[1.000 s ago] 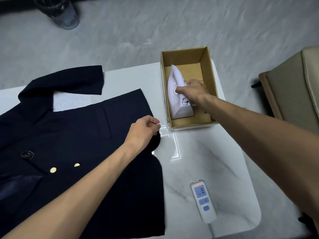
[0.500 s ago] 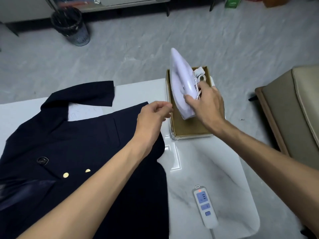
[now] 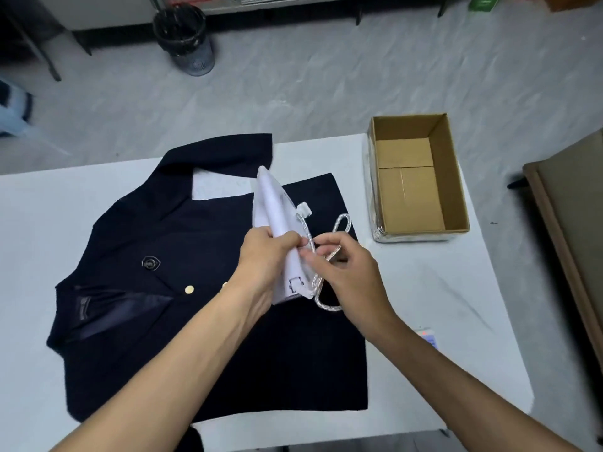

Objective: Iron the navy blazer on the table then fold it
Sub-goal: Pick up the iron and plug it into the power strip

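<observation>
The navy blazer (image 3: 169, 321) lies flat on the white table (image 3: 424, 305), with gold buttons and a crest on its front. Above its middle I hold a white iron (image 3: 275, 210), tip pointing away from me. My left hand (image 3: 266, 252) grips the iron's body from the left. My right hand (image 3: 346, 265) pinches the iron's white braided cord (image 3: 341, 223), which loops beside the iron; a white plug tab sticks out near it.
An open cardboard box (image 3: 455, 177) stands at the table's far right. A power strip (image 3: 429, 337) peeks out behind my right forearm. A padded chair (image 3: 571, 223) is to the right and a bin (image 3: 186, 37) on the floor beyond.
The iron came out of the box and moved left over the blazer. My left hand left the blazer and took the iron; my right hand shifted from the iron to its cord.
</observation>
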